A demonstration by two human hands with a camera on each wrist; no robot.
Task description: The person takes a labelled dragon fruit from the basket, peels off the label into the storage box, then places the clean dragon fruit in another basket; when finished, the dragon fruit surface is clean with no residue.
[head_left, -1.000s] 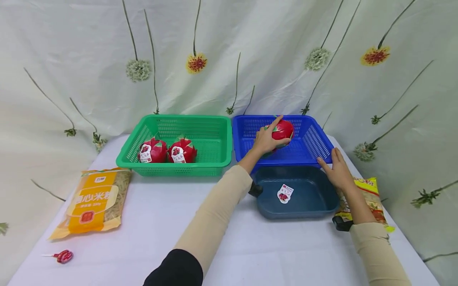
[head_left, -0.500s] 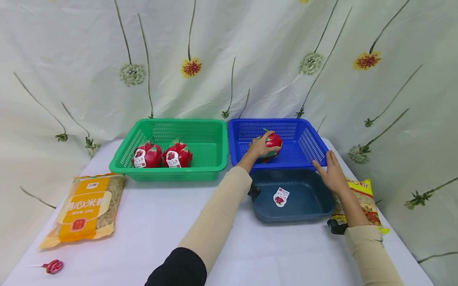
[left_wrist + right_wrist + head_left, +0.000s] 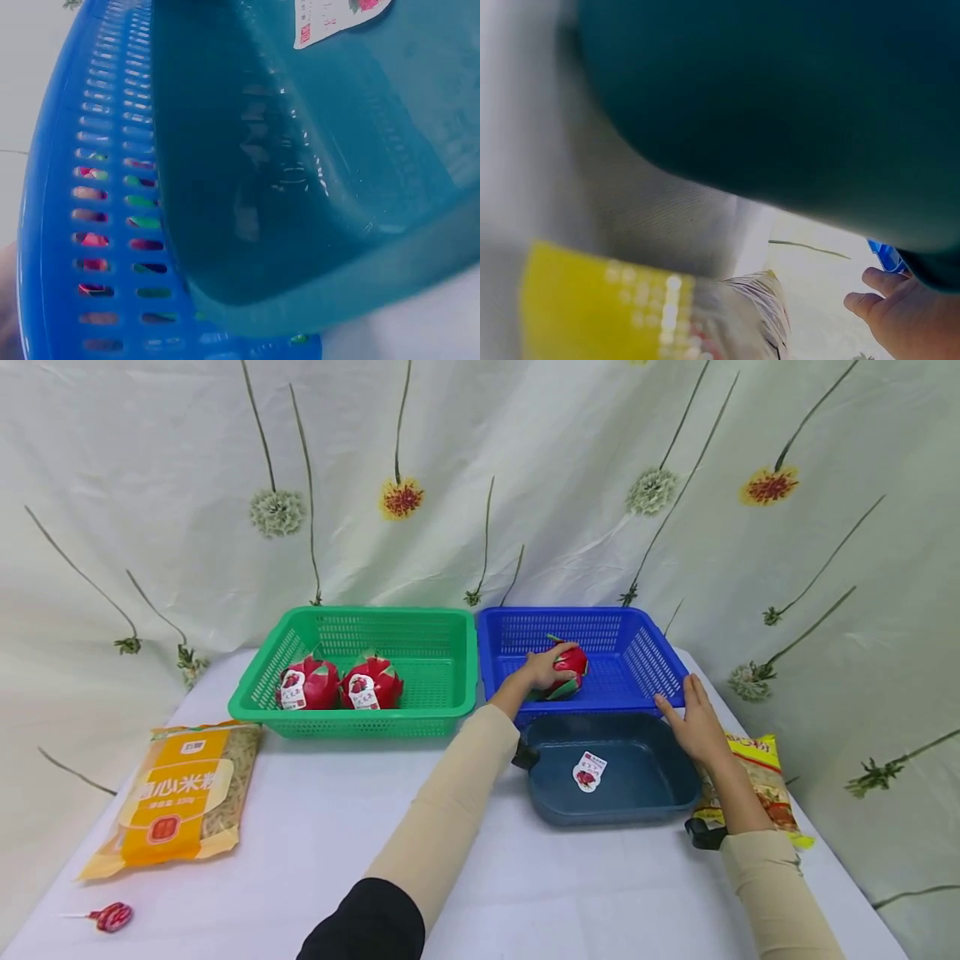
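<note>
In the head view a red dragon fruit [image 3: 572, 670] with green scale tips sits inside the blue basket [image 3: 615, 693], towards its near left part. My left hand [image 3: 542, 670] grips it from the left, with fingers partly hidden against the fruit. Through the slots of the basket in the left wrist view, bits of red and green show. My right hand [image 3: 699, 727] rests at the basket's near right corner, thumb by the front rim and fingers extended along the side. Directly in front stands a dark teal basin [image 3: 630, 785] with a dragon fruit sticker [image 3: 589, 772] on its bottom.
To the left, a green basket [image 3: 442, 714] holds two labelled dragon fruits [image 3: 318, 683]. A yellow bag of rice noodles [image 3: 180, 793] and a red lollipop [image 3: 112, 917] lie at the front left. Under my right forearm is another yellow snack bag [image 3: 761, 781].
My left hand has lowered the dragon fruit and brought it leftward and nearer within the blue basket. The right hand stays at the corner. The head view has shifted slightly.
</note>
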